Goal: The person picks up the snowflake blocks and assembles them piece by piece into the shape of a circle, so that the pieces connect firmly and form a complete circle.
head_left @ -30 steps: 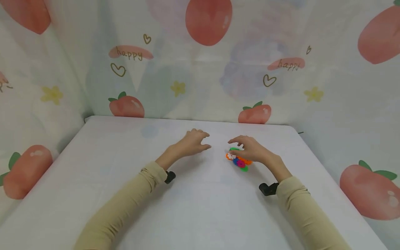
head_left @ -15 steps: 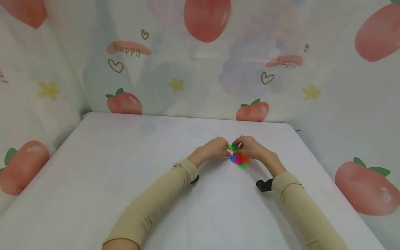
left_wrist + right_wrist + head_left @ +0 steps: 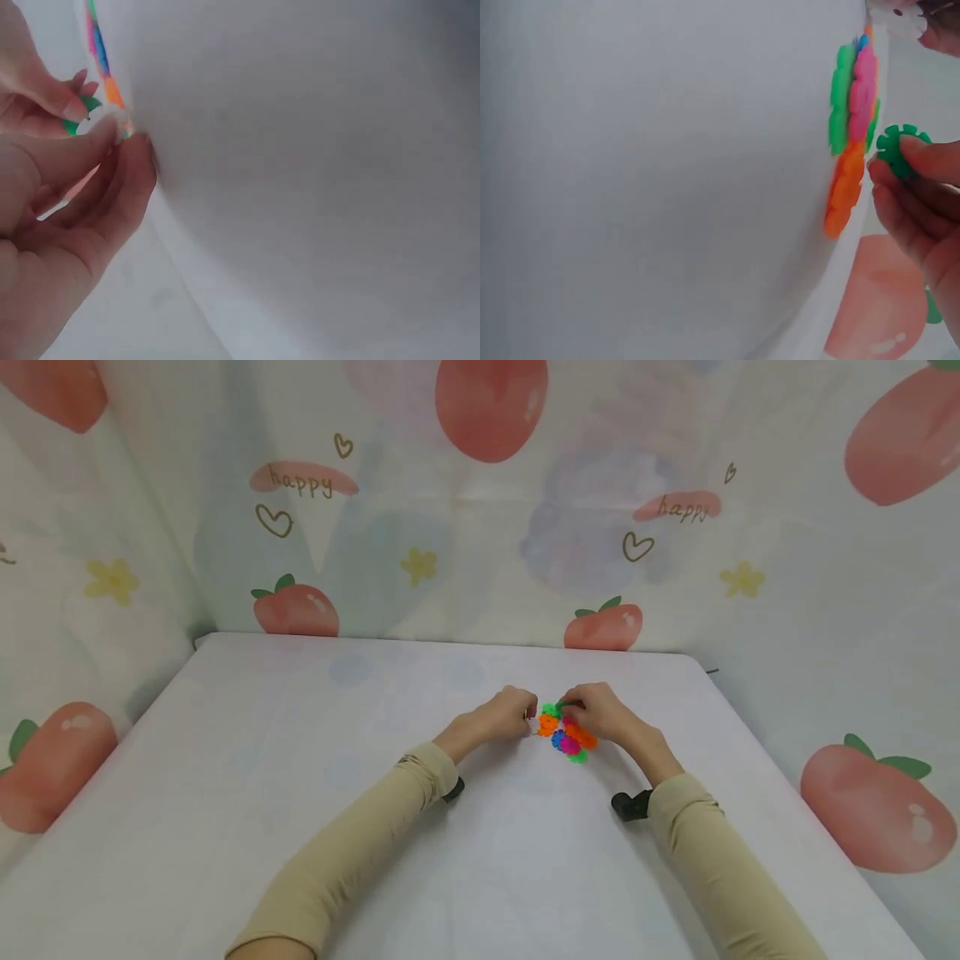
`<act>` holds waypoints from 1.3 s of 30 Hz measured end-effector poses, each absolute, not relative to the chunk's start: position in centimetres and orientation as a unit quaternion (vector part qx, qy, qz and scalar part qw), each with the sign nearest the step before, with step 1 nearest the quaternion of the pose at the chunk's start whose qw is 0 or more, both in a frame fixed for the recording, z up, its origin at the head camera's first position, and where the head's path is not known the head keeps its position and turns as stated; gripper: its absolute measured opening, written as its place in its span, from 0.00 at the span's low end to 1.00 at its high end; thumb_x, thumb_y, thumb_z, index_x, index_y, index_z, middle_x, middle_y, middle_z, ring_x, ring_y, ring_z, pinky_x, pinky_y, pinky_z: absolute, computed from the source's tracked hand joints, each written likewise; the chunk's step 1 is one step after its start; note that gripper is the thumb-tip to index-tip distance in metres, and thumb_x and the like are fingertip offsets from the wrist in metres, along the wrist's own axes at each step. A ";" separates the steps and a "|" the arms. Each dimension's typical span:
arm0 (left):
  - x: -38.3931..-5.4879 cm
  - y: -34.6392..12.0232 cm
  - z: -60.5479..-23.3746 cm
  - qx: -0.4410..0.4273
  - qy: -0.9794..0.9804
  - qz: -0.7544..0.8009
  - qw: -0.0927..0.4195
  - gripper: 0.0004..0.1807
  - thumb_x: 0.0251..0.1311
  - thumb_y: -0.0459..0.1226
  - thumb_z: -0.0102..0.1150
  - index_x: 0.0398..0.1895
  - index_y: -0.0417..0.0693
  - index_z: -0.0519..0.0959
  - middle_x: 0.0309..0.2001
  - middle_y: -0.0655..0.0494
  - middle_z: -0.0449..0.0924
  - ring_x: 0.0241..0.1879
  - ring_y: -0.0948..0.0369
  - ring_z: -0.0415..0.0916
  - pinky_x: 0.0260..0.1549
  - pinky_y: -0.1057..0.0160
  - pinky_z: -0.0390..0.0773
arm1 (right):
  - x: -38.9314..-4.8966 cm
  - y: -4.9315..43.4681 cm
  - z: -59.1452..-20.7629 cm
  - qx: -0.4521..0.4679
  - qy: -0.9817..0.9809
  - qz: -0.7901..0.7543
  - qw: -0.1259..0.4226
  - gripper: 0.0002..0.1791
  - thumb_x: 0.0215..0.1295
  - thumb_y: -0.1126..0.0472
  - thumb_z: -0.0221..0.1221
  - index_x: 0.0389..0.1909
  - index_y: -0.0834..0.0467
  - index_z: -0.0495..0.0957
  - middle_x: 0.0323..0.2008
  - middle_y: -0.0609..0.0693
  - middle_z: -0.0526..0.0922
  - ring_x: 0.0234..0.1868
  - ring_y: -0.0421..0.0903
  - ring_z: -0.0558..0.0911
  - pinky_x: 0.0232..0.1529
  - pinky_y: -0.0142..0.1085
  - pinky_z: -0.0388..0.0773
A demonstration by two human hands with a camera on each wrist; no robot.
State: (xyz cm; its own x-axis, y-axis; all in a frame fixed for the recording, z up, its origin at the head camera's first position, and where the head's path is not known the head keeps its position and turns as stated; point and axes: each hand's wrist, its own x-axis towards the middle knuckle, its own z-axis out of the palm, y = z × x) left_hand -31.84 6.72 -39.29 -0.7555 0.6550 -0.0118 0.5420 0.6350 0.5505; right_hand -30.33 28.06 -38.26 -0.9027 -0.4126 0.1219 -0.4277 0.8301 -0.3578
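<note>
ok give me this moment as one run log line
left hand: pinches white notched disc | right hand: pinches green notched disc | other coloured discs: on white table near both hands

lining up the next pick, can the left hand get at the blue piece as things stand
Probably yes, once it lets go: the left hand pinches a white piece. The blue piece lies close by, and the right hand leaves it uncovered in the head view.

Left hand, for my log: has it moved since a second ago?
Yes: in the head view, the left hand has moved right, against the central yellow flower.
</note>
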 end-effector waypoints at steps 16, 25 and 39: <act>-29.9 -4.2 -37.8 0.195 0.805 0.558 0.052 0.09 0.67 0.32 0.66 0.46 0.34 0.85 0.43 0.33 0.86 0.30 0.56 0.87 0.41 0.60 0.88 | -30.3 21.0 -37.2 0.203 -0.874 0.440 -0.029 0.12 0.76 0.61 0.59 0.52 0.64 0.83 0.35 0.67 0.86 0.33 0.61 0.86 0.37 0.38 0.88; -29.6 -5.3 -37.9 0.174 0.795 0.581 -0.001 0.10 0.67 0.32 0.66 0.45 0.34 0.85 0.39 0.37 0.88 0.33 0.57 0.89 0.43 0.59 0.88 | -30.7 17.6 -37.6 0.205 -0.805 0.554 -0.048 0.17 0.75 0.61 0.60 0.58 0.65 0.80 0.37 0.73 0.85 0.29 0.52 0.88 0.41 0.53 0.88; -29.8 -5.0 -38.1 0.153 0.782 0.604 -0.001 0.08 0.64 0.32 0.69 0.41 0.33 0.87 0.36 0.39 0.89 0.32 0.55 0.90 0.41 0.61 0.88 | -30.7 16.7 -38.1 0.177 -0.756 0.626 -0.073 0.16 0.75 0.64 0.59 0.57 0.70 0.79 0.32 0.62 0.87 0.26 0.46 0.86 0.40 0.45 0.89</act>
